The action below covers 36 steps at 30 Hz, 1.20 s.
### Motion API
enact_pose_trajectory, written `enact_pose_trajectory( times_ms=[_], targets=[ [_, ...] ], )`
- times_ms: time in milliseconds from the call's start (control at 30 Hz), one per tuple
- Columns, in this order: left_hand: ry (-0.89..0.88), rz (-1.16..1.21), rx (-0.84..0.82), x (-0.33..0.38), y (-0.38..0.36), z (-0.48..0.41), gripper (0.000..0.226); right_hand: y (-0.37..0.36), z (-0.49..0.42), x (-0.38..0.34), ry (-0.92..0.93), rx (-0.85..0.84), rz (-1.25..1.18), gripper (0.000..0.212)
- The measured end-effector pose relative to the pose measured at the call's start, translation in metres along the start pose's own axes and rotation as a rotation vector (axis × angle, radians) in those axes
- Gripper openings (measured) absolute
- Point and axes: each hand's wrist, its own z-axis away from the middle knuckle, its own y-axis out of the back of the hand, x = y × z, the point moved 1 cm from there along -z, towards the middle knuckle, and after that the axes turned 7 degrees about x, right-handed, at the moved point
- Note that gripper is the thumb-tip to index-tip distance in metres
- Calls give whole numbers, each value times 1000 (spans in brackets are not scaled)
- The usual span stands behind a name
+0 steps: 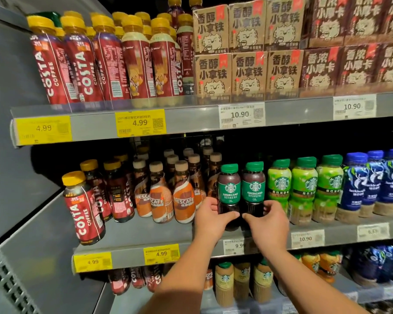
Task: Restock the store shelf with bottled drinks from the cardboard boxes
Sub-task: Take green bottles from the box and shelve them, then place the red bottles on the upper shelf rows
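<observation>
Standing side by side at the near edge of the middle shelf (132, 232), two Starbucks Americano bottles are each grasped low down: the left hand (210, 217) wraps the left bottle (229, 189), the right hand (268, 219) the right bottle (253, 188). Nescafe bottles (183, 200) stand just left, green Starbucks bottles (303, 189) just right.

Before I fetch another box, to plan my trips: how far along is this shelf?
Done: orange bottles and light green bottles stand in rows on the middle shelf. In hand: left hand grips one dark bottle, right hand its neighbour, at the front edge. Left: bare space by the front red bottle.
</observation>
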Motion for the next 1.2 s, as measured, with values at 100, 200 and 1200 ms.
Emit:
enact_pose_trajectory(
  times_ms=[100,200,1200],
  targets=[
    [-38,-49,15,0,-3,0,48,2,0,-2,11,28,28,54],
    [-66,-122,47,1,-6,0,47,2,-2,-1,-3,42,42,53],
    [-325,-828,-105,35,52,112,17,82,42,-48,573,-656,938,33]
  ],
)
